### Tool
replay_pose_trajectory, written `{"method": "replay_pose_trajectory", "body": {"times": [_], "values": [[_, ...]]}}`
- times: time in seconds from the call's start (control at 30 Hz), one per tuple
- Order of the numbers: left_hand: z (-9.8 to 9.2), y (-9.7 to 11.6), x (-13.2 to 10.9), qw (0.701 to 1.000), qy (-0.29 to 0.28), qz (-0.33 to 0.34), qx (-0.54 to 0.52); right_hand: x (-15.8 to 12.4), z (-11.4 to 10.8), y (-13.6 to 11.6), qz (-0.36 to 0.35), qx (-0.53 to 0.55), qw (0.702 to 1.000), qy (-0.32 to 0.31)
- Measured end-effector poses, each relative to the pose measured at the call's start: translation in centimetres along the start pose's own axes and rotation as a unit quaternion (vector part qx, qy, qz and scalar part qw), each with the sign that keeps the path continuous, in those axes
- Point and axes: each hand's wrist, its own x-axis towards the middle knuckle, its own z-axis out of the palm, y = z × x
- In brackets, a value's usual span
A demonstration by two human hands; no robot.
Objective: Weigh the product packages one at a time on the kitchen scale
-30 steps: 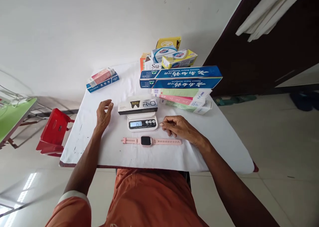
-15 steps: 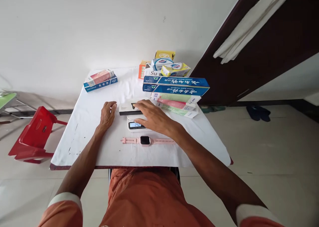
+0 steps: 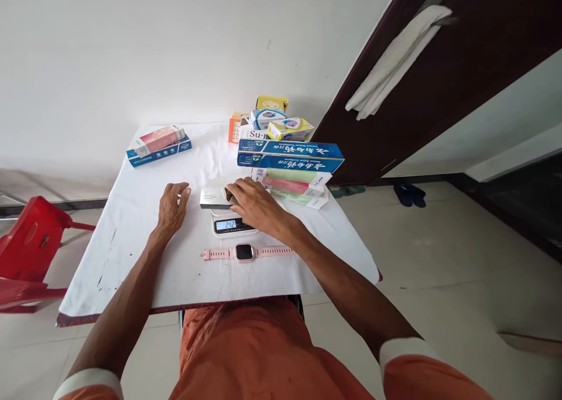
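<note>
A small white kitchen scale [image 3: 215,231] sits on the cloth with its lit display reading 242. Across its top lies a white-and-black box [image 3: 212,197], printed with small text. My right hand [image 3: 257,204] has its fingers over the far side of this box and its thumb at the near side, hiding the right part. To the left of the box, my left hand [image 3: 172,207] rests at the cloth, holding nothing, with a gap between thumb and fingers. A pink-strapped smartwatch [image 3: 244,252] is laid out straight in front of the scale.
Blue toothpaste boxes [image 3: 290,156] are stacked behind my right hand, with green-and-pink boxes [image 3: 294,190] before them and yellow soap boxes [image 3: 290,129] behind. A pink box [image 3: 158,140] lies on a blue box [image 3: 175,150] at back left. A red chair [image 3: 33,242] stands left.
The view has shifted, so the table appears further left. My left hand's thumb and fingers show a clearer gap. My right hand stays at the box on the scale, and the display shows more fully.
</note>
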Motion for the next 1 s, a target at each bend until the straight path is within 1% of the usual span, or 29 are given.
{"method": "replay_pose_trajectory", "body": {"times": [0.1,0.17,0.23,0.3,0.37,0.43,0.5,0.6,0.63,0.7,0.8,0.87,0.93,1.0], "values": [[0.0,0.0,-0.1,1.0,0.001,-0.005,0.005,-4.5,-1.3,0.9,0.014,0.035,0.997,0.067],[0.1,0.1,-0.2,1.0,-0.004,-0.007,0.004,-8.0,-1.9,2.3,0.042,0.048,0.993,0.101],[0.2,0.2,-0.2,1.0,-0.013,-0.008,0.004,-11.0,-1.6,4.1,0.087,0.041,0.989,0.109],[0.4,0.3,-0.3,1.0,-0.017,-0.009,0.006,-13.1,-0.6,5.9,0.12,0.027,0.988,0.089],[0.5,0.3,-0.4,1.0,-0.017,-0.009,0.007,-14.0,1.0,7.3,0.147,0.009,0.986,0.072],[0.5,0.3,-0.6,1.0,-0.01,-0.01,0.01,-14.0,2.7,8.0,0.156,-0.008,0.985,0.067],[0.5,0.0,-0.8,1.0,-0.004,-0.012,0.014,-13.4,3.9,8.1,0.152,-0.034,0.984,0.087],[-0.1,-0.8,-0.1,0.999,0.005,-0.027,0.026,-12.5,4.8,8.0,0.138,-0.101,0.975,0.145],[-0.4,-1.2,0.5,0.998,0.012,-0.04,0.035,-12.3,4.8,8.0,0.128,-0.123,0.97,0.165],[-1.3,-2.1,2.7,0.995,0.03,-0.06,0.068,-12.2,4.8,7.8,0.098,-0.145,0.962,0.208],[-3.0,-3.3,7.4,0.985,0.044,-0.061,0.153,-12.2,4.7,7.2,0.058,-0.117,0.948,0.289],[-4.0,-4.2,10.8,0.972,0.044,-0.085,0.216,-12.3,4.9,6.5,0.044,-0.076,0.942,0.325],[-4.7,-5.0,13.6,0.958,0.027,-0.107,0.263,-12.7,5.4,5.9,0.046,-0.023,0.943,0.33],[-4.9,-5.8,15.6,0.948,-0.004,-0.129,0.292,-13.3,6.2,5.5,0.059,0.03,0.947,0.314]]}}
